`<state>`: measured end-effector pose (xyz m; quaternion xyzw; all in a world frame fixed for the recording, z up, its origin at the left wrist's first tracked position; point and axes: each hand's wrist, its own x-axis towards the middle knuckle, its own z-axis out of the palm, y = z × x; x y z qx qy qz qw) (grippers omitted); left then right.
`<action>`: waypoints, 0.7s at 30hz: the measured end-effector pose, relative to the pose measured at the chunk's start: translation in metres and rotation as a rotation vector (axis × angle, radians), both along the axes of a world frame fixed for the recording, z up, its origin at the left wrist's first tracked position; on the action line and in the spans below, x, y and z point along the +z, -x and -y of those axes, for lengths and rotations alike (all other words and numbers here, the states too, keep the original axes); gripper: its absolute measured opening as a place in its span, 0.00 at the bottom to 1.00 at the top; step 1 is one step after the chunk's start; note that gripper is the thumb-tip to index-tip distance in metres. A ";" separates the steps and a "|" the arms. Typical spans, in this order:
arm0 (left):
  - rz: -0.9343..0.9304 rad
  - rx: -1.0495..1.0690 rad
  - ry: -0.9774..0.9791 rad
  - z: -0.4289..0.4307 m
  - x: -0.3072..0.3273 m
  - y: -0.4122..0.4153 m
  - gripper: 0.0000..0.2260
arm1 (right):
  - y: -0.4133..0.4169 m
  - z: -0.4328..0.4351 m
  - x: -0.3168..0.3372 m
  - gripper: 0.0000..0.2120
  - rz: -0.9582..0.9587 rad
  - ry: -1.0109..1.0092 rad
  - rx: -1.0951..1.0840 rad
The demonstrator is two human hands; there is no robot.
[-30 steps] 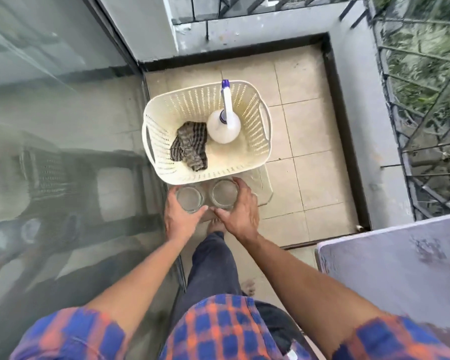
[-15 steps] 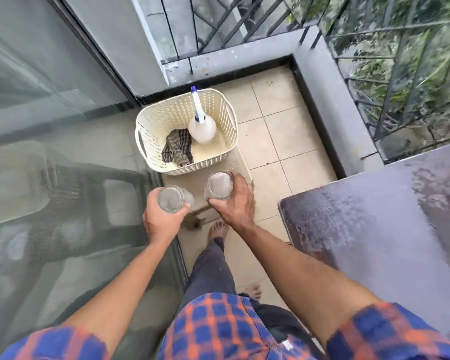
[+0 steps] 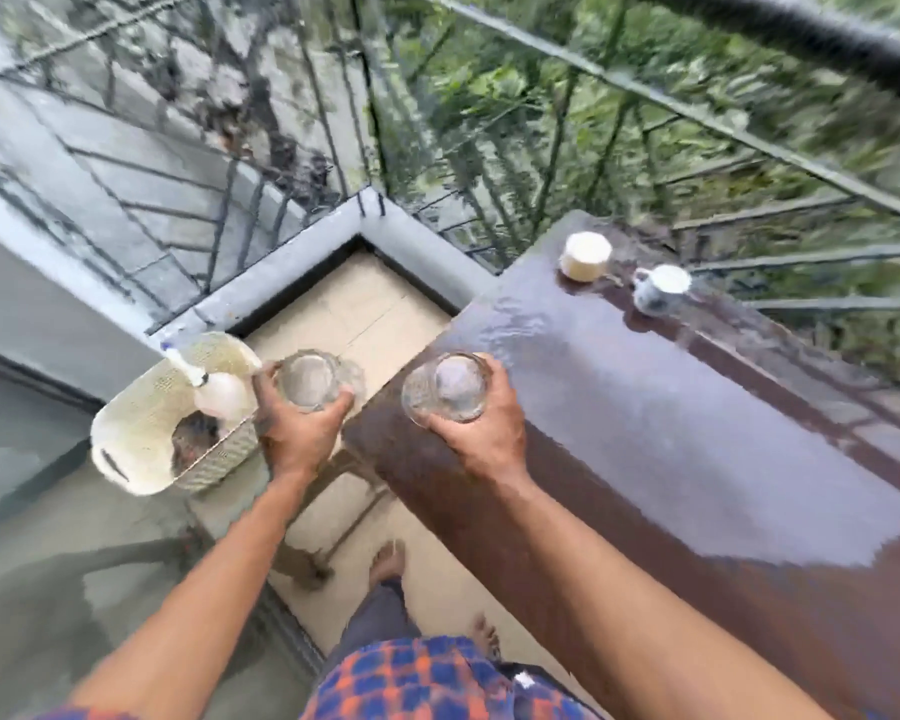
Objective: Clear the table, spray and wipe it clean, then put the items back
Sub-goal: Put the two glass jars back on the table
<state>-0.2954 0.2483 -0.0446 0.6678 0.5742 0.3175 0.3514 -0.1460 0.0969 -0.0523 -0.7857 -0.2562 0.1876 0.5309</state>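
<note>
Your right grip wraps one clear glass tumbler over the glossy brown counter corner; left grip wraps another clear tumbler off its edge

Honestly there's nothing readable here, no text, labels, brand names or numbers anywhere I can make out. The two glasses I'm carrying, one in my left hand and one in my right hand, are plain clear glass with no print. The spray bottle in the basket and the two cups on the table are too blurred to show any marking.
</note>
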 end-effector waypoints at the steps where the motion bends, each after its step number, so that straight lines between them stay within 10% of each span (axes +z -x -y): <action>1: -0.004 -0.067 0.008 0.009 0.004 -0.020 0.33 | -0.014 0.020 0.000 0.39 -0.008 0.009 -0.061; 13: -0.100 -1.022 0.029 0.161 0.013 -0.254 0.34 | -0.150 0.238 0.000 0.41 -0.014 0.164 -0.743; 21: -0.072 -1.224 0.035 0.208 -0.008 -0.386 0.30 | -0.239 0.279 -0.019 0.45 -0.045 0.244 -0.876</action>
